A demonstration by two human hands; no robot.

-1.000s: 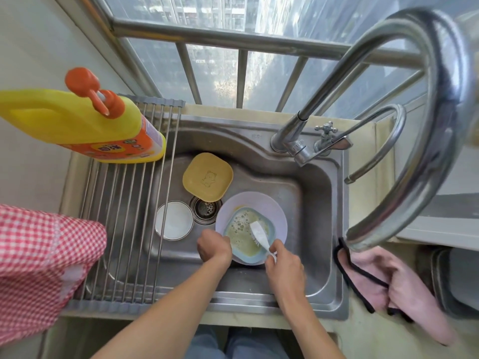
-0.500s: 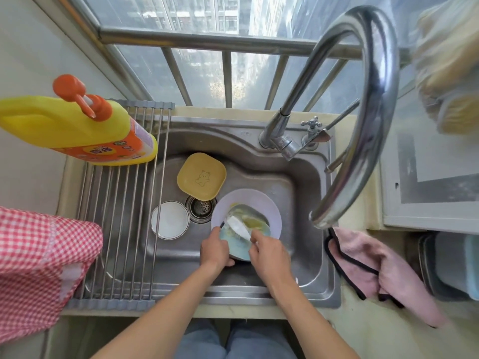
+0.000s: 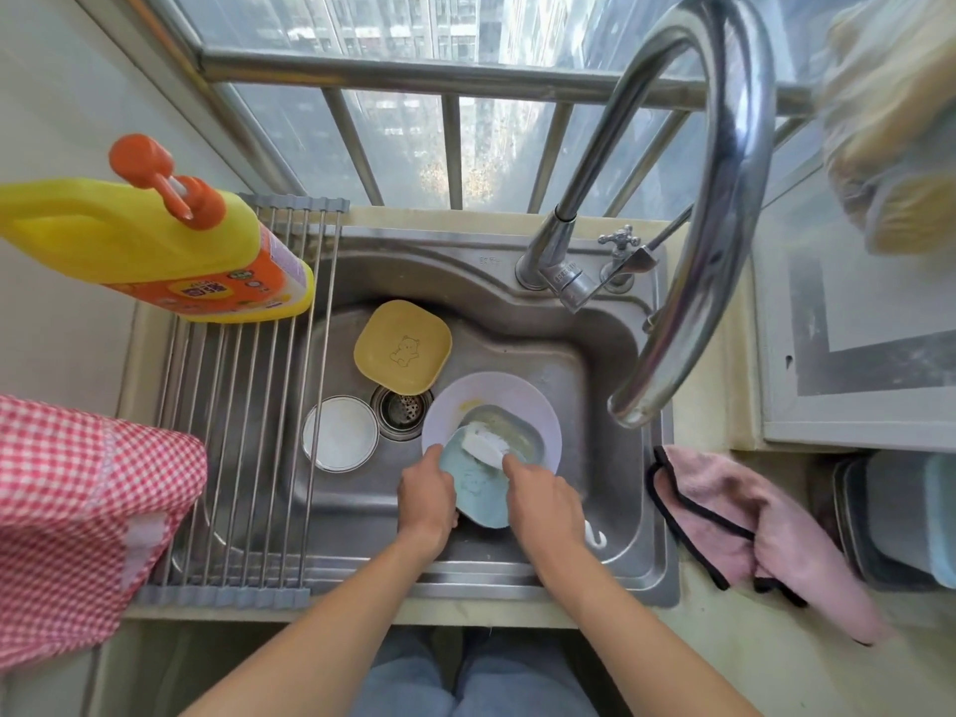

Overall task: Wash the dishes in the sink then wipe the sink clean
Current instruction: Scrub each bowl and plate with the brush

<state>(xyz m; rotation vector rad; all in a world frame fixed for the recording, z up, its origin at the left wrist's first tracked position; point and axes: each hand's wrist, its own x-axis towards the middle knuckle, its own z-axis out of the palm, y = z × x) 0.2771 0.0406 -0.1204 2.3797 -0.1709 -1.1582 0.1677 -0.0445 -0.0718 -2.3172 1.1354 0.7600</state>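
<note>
In the steel sink my left hand grips the near-left edge of a small blue dish, tilted up over a lilac plate. My right hand holds a white brush whose head lies against the blue dish. Yellowish soapy residue sits in the plate's middle. A yellow square dish lies behind the drain, and a small white round dish sits left of the drain.
A curved tap spout arches over the sink's right side. A roll-up drying rack covers the left part, with a yellow detergent bottle at its back. A pink cloth lies on the right counter; red checked fabric at left.
The blue dish has been lifted and tilted toward me off the lilac plate. Both hands drew nearer, and the brush moved from the plate's middle onto the blue dish.
</note>
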